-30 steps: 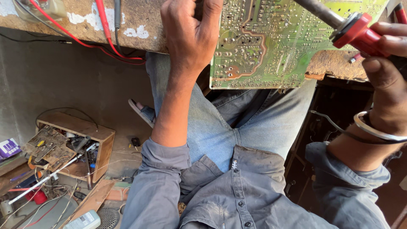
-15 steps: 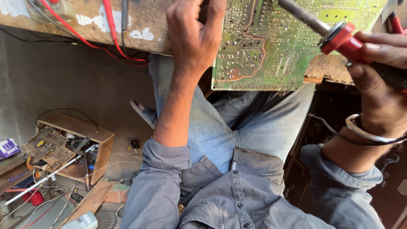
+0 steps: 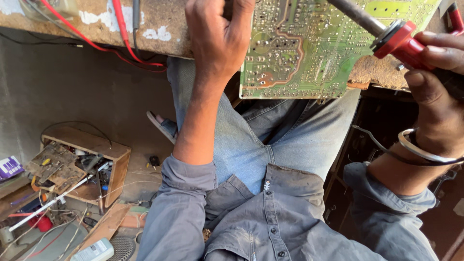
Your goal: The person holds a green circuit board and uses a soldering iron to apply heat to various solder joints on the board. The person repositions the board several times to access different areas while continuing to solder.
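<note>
A green circuit board [image 3: 309, 48] lies solder side up at the near edge of a worn wooden bench [image 3: 96, 24]. My left hand [image 3: 217, 34] rests on the board's left edge with fingers curled; what its fingertips hold is hidden. My right hand [image 3: 435, 82] grips a soldering iron [image 3: 391, 36] by its red handle, the metal shaft pointing up and left over the board. A metal bangle and a dark cord circle my right wrist.
Red and black wires [image 3: 121, 29] trail over the bench's left part. Below on the floor stands an open wooden box [image 3: 82, 164] with boards and parts, plus loose wires and clutter. My jeans, grey shirt and a sandalled foot [image 3: 162, 125] fill the middle.
The soldering iron has shifted left and down across the board with my right hand. My left hand stays at the board's edge.
</note>
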